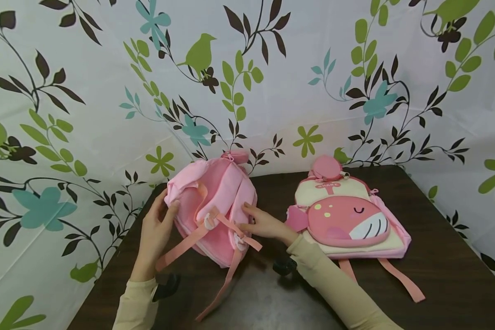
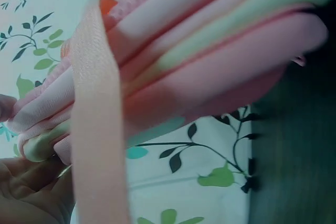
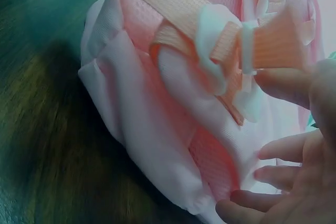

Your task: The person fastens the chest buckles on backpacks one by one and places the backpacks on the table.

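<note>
A pink backpack stands tilted on the table with its mesh back and shoulder straps facing me. My left hand grips its left side, thumb in front and fingers behind. In the left wrist view, that side is pinched between thumb and fingers, with a peach webbing strap hanging across. My right hand touches the right shoulder strap with fairly straight fingers. The right wrist view has its thumb beside a white strap buckle and its fingertips along the padded strap.
A second backpack, cream and pink with a whale front, lies right of my right hand, its webbing straps trailing toward me. The dark wooden table meets a patterned cloth behind and at the left.
</note>
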A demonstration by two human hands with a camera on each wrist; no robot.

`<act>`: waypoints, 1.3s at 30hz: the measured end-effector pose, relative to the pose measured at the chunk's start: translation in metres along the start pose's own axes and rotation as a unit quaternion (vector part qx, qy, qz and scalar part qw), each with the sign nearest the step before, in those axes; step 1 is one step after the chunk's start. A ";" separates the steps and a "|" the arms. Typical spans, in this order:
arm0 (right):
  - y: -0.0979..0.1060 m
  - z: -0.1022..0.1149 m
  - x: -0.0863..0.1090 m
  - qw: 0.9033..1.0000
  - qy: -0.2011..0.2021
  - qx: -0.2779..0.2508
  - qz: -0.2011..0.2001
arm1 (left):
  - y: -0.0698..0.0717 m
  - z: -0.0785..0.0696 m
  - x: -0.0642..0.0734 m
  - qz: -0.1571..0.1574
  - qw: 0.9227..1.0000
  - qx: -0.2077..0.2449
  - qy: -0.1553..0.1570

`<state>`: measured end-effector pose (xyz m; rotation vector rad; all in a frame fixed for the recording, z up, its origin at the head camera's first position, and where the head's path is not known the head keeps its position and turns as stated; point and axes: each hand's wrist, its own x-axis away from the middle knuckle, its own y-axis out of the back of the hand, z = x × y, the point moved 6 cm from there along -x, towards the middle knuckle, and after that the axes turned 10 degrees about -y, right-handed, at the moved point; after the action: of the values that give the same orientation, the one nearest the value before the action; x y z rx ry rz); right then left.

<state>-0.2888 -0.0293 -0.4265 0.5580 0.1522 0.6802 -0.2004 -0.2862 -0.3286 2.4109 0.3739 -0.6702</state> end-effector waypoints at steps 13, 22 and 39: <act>0.013 -0.018 0.001 0.998 -0.029 0.012 -0.053 | -0.018 0.037 0.022 0.032 0.996 -0.004 0.087; 0.027 -0.033 0.004 0.995 -0.054 0.037 -0.080 | -0.043 0.065 0.044 0.111 0.985 -0.038 0.127; 0.028 -0.034 0.005 0.995 -0.026 0.084 -0.047 | -0.055 0.085 0.072 0.219 0.958 -0.102 0.152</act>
<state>-0.3112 0.0064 -0.4395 0.7241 0.1865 0.5640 -0.1950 -0.2888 -0.4524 2.2859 0.0202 -0.0591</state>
